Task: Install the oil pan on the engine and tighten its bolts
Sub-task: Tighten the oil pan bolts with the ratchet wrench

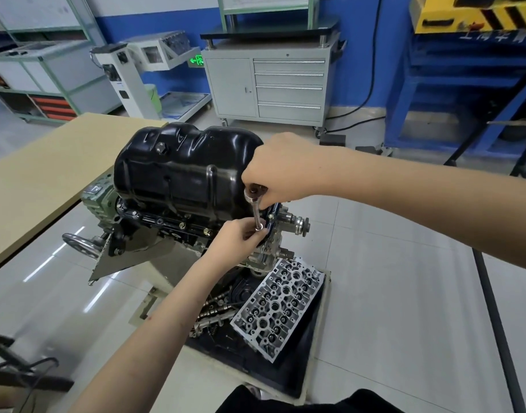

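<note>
Steel, stiff and slick, the ratchet [257, 211] is held at both ends: the right hand [281, 171] curls over its head at the top, the left hand [240, 236] pinches the lower end of the shaft where it meets the pan flange, apparently steadying it on a bolt I cannot see. Outward from there, the black pan [181, 168] already sits upside-up on the engine [172, 228], a rigid, glossy, probably slippery pressed shell best gripped by its rim, with brass-coloured bolts [182, 225] showing along the near flange.
</note>
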The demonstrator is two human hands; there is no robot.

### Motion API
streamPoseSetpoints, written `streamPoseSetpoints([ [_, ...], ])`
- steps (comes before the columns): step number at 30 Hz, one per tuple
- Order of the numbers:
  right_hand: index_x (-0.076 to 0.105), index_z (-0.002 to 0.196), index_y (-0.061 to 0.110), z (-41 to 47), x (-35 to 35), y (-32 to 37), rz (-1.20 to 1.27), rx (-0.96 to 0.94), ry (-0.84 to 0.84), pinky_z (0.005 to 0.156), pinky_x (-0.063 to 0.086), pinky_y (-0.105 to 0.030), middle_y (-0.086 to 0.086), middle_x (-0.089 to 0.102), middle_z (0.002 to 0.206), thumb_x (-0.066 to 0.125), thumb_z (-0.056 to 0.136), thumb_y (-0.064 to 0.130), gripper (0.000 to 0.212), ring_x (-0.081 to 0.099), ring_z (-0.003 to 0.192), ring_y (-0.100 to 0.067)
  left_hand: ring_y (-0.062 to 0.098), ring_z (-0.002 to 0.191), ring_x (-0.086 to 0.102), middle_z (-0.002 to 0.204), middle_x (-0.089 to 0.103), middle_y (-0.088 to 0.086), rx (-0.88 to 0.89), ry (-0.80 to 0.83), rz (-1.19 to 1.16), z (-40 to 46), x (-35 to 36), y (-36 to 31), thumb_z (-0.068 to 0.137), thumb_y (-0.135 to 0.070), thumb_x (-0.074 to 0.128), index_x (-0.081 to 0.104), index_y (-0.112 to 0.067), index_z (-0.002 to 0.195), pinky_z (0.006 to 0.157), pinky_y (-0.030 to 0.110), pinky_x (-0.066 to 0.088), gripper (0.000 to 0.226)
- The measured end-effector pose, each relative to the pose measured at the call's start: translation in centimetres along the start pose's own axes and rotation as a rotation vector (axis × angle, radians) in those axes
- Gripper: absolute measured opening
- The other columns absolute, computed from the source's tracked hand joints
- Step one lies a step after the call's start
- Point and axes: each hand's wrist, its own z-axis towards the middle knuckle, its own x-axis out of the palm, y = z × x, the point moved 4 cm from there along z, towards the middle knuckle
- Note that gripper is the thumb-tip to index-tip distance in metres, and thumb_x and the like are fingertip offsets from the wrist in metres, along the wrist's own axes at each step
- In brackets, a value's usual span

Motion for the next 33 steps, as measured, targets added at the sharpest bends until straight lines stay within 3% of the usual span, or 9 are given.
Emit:
streamPoseSetpoints([
  [3,0.032,0.055,0.016,-0.2,0.5,-0.1,0.092,0.148,0.073,0.043,0.020,-0.023,0.003,0.033,0.054,0.052,0.086,0.049,0.049,0.037,0.051,-0.020,0.023,0.081,0.065,0.083,0.070,0.013,-0.007,-0.061,0.046,0.0,0.0,-0.1,0.088,-0.023,0.059,0.065,0.001,0.089,0.079,0.035,0.051,0.025],
  [9,0.058,0.101,0.018,-0.3,0.3,-0.1,-0.078,-0.084,0.006,0.078,0.039,-0.034,-0.001,0.062,0.093,0.047,0.088,0.019,0.017,0.055,0.097,-0.025,-0.011,0.073,0.056,0.083,0.066,-0.008,0.005,0.002,0.008,0.0,0.1,-0.3,0.089,-0.018,0.058,0.067,-0.005,0.100,0.069,-0.001,0.044,0.019],
  [12,0.057,0.085,0.015,-0.3,0.3,0.3,-0.034,-0.077,-0.033,0.055,0.033,-0.026,-0.002,0.058,0.074,0.052,0.085,0.030,0.017,0.056,0.079,-0.027,-0.007,0.079,0.059,0.090,0.067,-0.004,0.000,0.035,-0.020,0.0,0.0,-0.1,0.089,-0.017,0.058,0.066,-0.006,0.104,0.074,0.004,0.047,0.020],
  [16,0.032,0.054,0.014,-0.4,0.7,0.4,0.129,0.150,0.067,0.043,0.018,-0.023,0.002,0.035,0.051,0.051,0.084,0.052,0.052,0.034,0.045,-0.015,0.022,0.085,0.065,0.092,0.069,0.018,-0.003,-0.032,0.013,-0.3,0.0,-0.3,0.087,-0.017,0.062,0.065,-0.005,0.089,0.083,0.033,0.052,0.013],
  [21,0.053,0.086,0.014,-0.2,0.3,0.5,-0.030,-0.017,0.006,0.061,0.033,-0.029,-0.002,0.058,0.081,0.047,0.089,0.023,0.011,0.054,0.079,-0.025,0.004,0.082,0.062,0.090,0.068,-0.003,-0.008,-0.037,0.012,0.0,0.2,-0.5,0.088,-0.017,0.059,0.067,-0.007,0.101,0.073,0.007,0.045,0.018],
  [23,0.055,0.102,0.017,-0.2,0.3,0.5,-0.128,-0.111,0.003,0.070,0.034,-0.032,-0.002,0.061,0.094,0.046,0.087,0.013,0.017,0.054,0.097,-0.025,0.001,0.082,0.059,0.088,0.063,-0.010,-0.005,-0.009,0.016,0.1,0.2,-0.4,0.089,-0.018,0.059,0.067,-0.008,0.105,0.073,0.004,0.042,0.021],
  [25,0.054,0.087,0.016,-0.4,0.3,0.6,-0.068,-0.085,-0.010,0.061,0.036,-0.030,0.000,0.056,0.076,0.050,0.087,0.023,0.008,0.054,0.083,-0.024,0.000,0.082,0.059,0.088,0.062,-0.010,0.003,-0.010,0.013,0.1,0.3,-0.3,0.089,-0.017,0.059,0.066,-0.007,0.107,0.073,0.003,0.042,0.022],
  [29,0.033,0.056,0.013,-0.6,0.9,0.4,0.142,0.146,0.077,0.043,0.021,-0.024,0.003,0.034,0.052,0.052,0.085,0.052,0.052,0.035,0.047,-0.016,0.005,0.070,0.059,0.081,0.069,0.005,-0.018,-0.108,-0.032,-0.3,0.4,0.2,0.087,-0.019,0.061,0.067,-0.002,0.090,0.070,0.014,0.049,0.018],
  [33,0.054,0.086,0.012,-0.4,0.6,0.4,0.052,0.037,0.052,0.053,0.034,-0.027,0.000,0.051,0.070,0.050,0.089,0.034,0.022,0.049,0.069,-0.023,-0.012,0.069,0.057,0.075,0.063,-0.015,-0.030,-0.068,-0.080,-0.2,0.5,0.1,0.088,-0.017,0.060,0.068,-0.011,0.090,0.068,0.002,0.046,0.010],
])
